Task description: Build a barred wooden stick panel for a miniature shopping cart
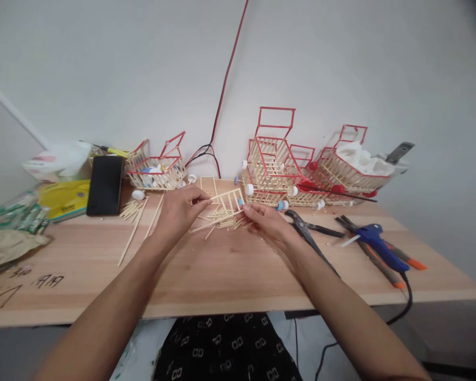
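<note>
Between my hands is a small ladder-like frame of wooden sticks (230, 201), held tilted just over the table. My left hand (182, 207) pinches its left end between thumb and fingers. At the other end, my right hand (266, 221) grips the frame's right side, with some fingers hidden below it. Loose short wooden sticks (222, 218) lie in a pile under the frame. Just behind my left hand is a rectangular stick frame (214, 182), partly covered. A small blue piece (240, 201) shows near my right fingertips; whether it touches the frame I cannot tell.
Miniature stick shopping carts (272, 159) with red handles stand along the wall, and another cart (158, 172) is left of centre. Black pliers (307, 233) and a blue glue gun (381, 247) lie right. A phone (105, 185) and yellow packet (68, 200) are left.
</note>
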{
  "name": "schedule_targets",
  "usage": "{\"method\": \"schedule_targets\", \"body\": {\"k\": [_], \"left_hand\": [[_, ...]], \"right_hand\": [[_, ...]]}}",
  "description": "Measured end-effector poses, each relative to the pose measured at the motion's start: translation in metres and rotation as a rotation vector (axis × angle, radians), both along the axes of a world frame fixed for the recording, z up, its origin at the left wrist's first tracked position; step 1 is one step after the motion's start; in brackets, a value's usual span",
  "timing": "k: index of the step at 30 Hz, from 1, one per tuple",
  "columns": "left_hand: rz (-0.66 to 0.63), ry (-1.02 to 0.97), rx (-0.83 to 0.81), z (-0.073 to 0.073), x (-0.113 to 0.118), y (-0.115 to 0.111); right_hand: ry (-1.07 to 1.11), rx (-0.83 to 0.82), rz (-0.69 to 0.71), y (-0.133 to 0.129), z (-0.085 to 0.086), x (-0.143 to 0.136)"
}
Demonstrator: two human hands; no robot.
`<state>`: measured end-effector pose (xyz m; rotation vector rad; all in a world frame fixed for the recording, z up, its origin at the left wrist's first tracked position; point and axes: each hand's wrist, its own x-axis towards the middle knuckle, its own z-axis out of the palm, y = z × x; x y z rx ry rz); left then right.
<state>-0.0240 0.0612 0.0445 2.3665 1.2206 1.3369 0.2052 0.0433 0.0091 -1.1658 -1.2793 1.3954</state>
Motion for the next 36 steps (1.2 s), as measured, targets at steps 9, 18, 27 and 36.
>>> {"method": "schedule_targets", "body": {"k": [9, 18, 27, 36], "left_hand": [[-0.091, 0.019, -0.028, -0.005, -0.005, 0.009], [-0.038, -0.079, 0.176, 0.004, -0.004, 0.006], [-0.108, -0.7, -0.639, 0.001, 0.004, 0.003], [-0.224, -1.093, -0.717, -0.01, 0.021, 0.002]], "right_hand": [[-0.227, 0.216, -0.099, 0.002, -0.001, 0.005], [-0.079, 0.193, -0.132, 0.003, 0.003, 0.004], [0.054, 0.258, -0.29, 0.01, 0.003, 0.014], [0.094, 0.286, -0.354, -0.001, 0.007, -0.003]]}}
